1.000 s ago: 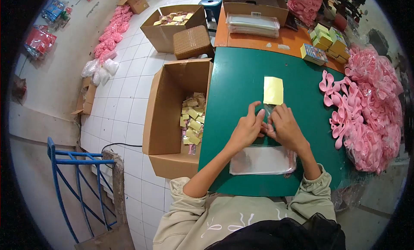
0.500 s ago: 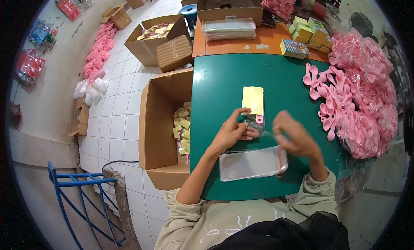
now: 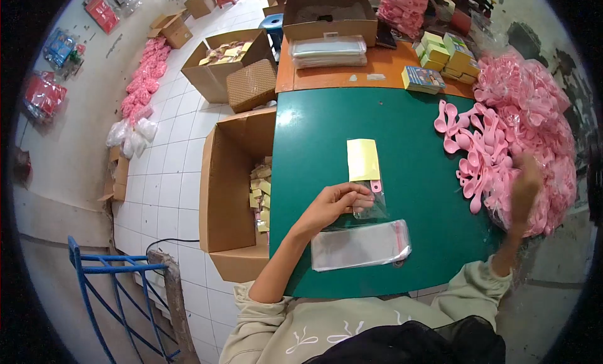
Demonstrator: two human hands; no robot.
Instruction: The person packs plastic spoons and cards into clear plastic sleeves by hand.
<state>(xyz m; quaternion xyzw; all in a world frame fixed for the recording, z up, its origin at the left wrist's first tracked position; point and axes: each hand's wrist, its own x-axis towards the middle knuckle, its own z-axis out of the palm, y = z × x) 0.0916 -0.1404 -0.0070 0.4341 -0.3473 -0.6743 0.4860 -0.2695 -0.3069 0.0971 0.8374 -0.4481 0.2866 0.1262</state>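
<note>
A clear plastic bag lies on the green table, with a yellow card and the end of a pink spoon showing in it. My left hand is at the bag's lower part, its fingers curled and drawn together over the film by the spoon handle. Far to the right, my right hand is smeared by motion in front of the heap of bagged pink spoons; its fingers cannot be made out. Loose pink spoons lie to its left.
A stack of clear bags lies near the table's front edge. Left of the table, an open carton holds several packed yellow-card pieces. Small boxes and more bags sit on the orange surface behind.
My right hand has swung right, from beside the bag to the spoon heap. My left index finger has drawn back from the yellow card. The view has shifted slightly.
</note>
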